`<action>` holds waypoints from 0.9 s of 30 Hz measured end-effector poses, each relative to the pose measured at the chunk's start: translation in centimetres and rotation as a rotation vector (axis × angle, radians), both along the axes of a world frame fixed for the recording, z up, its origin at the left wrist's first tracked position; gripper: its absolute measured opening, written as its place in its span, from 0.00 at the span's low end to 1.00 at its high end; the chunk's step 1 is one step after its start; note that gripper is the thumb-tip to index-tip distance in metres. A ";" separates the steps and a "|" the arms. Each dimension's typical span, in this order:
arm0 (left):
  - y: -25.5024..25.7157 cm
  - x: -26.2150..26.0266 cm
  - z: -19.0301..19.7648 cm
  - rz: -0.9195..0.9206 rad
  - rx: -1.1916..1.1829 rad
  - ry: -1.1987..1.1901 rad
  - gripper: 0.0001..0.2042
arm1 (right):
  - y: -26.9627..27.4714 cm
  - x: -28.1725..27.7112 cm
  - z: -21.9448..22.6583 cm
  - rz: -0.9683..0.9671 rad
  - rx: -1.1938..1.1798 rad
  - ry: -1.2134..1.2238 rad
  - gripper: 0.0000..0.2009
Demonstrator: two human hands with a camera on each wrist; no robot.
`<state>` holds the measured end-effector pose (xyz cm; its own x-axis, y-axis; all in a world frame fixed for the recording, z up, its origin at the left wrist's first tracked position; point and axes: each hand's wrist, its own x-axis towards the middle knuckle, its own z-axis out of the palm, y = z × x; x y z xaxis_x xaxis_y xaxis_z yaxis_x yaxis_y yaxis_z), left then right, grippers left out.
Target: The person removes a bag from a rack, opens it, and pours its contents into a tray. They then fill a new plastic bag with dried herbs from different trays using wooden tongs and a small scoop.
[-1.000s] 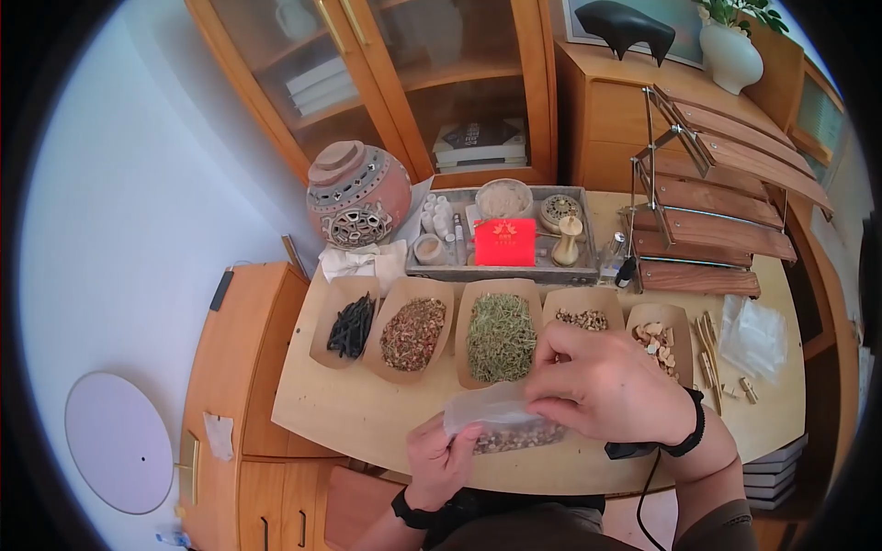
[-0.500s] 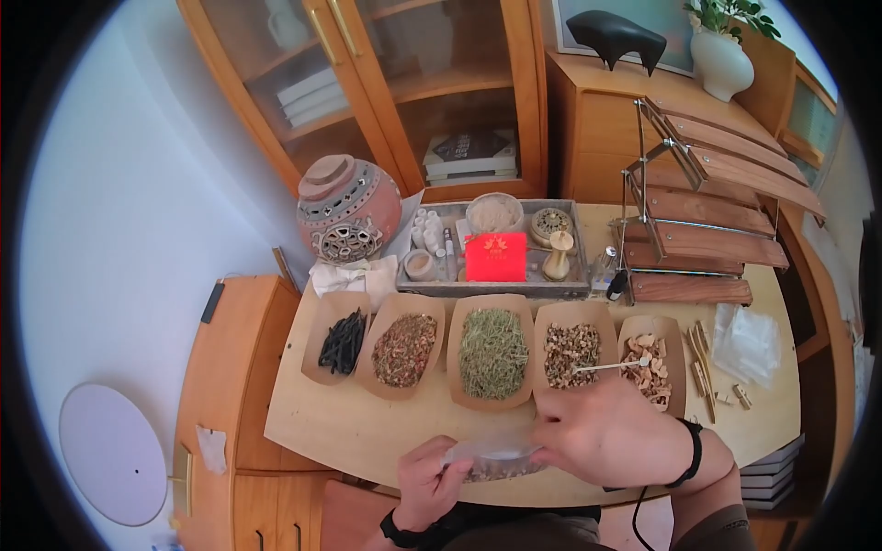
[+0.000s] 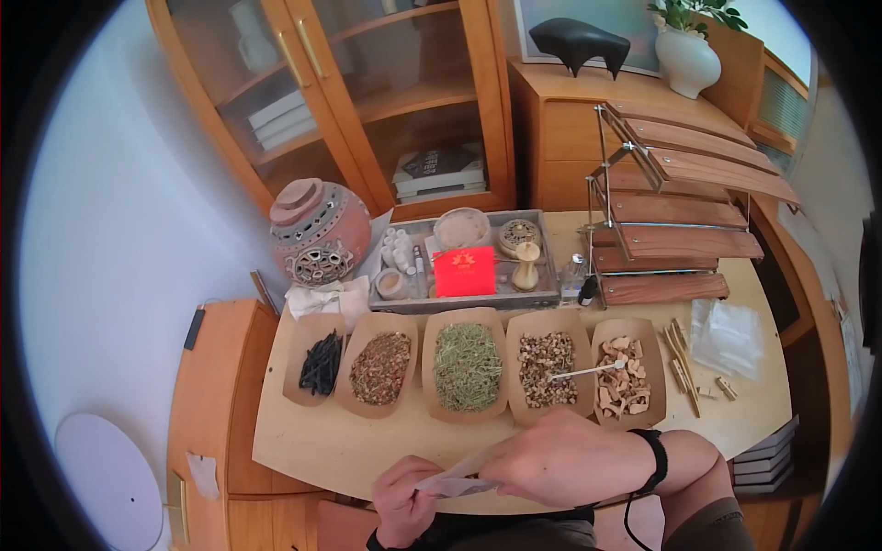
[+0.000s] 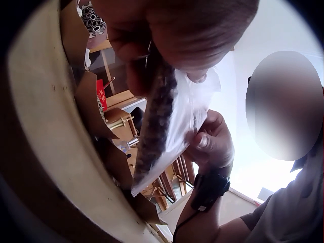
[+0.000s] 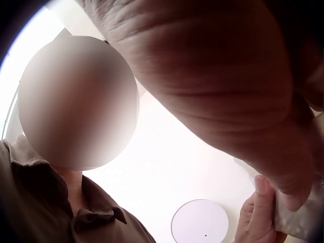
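Observation:
A small clear plastic bag (image 3: 453,484) is held between both hands over the table's near edge. In the left wrist view the bag (image 4: 174,119) shows dark, chopped dried bits along one side. My left hand (image 3: 402,496) pinches its left edge with the thumb on top. At the opposite edge my right hand (image 3: 556,459) grips the bag, its fingertips partly hidden in the head view. Just beyond the right hand stand a paper tray of chopped brown herb pieces (image 3: 548,363) and one of pale dried slices (image 3: 625,378). A thin light scoop (image 3: 588,370) lies across these two.
Further left are paper trays of black sticks (image 3: 321,365), reddish mix (image 3: 380,367) and green herb (image 3: 468,367). Behind stand a grey tray (image 3: 514,301), a clay pot (image 3: 317,234) and a folding wooden rack (image 3: 680,239). Plastic bags (image 3: 726,338) lie at right.
Both hands have come down towards me with the bag, which now looks flatter from above. The right hand has moved off the trays, leaving the scoop in sight. The head view has shifted.

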<state>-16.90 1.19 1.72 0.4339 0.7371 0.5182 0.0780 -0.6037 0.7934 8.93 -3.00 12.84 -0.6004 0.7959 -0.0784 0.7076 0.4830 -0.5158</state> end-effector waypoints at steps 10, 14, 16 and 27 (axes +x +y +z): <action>-0.6 -1.5 -3.4 0.176 -0.249 -0.050 0.19 | -0.4 -0.2 -0.7 0.026 0.033 0.201 0.08; -1.1 1.5 -0.8 0.288 -0.208 -0.221 0.46 | 0.1 -0.3 -0.2 -0.025 0.075 0.086 0.16; -0.7 1.0 -1.1 0.178 -0.191 -0.159 0.54 | 0.2 -0.2 -0.3 -0.093 0.110 0.124 0.18; 0.3 2.7 1.8 -0.029 -0.411 -0.086 0.72 | 1.0 0.2 0.3 -0.128 0.040 0.248 0.24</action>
<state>-14.24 1.45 3.49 0.4256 0.8781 0.2186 -0.0116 -0.2362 0.9716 9.08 -2.02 13.14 -0.4918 0.8659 0.0913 0.6185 0.4212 -0.6633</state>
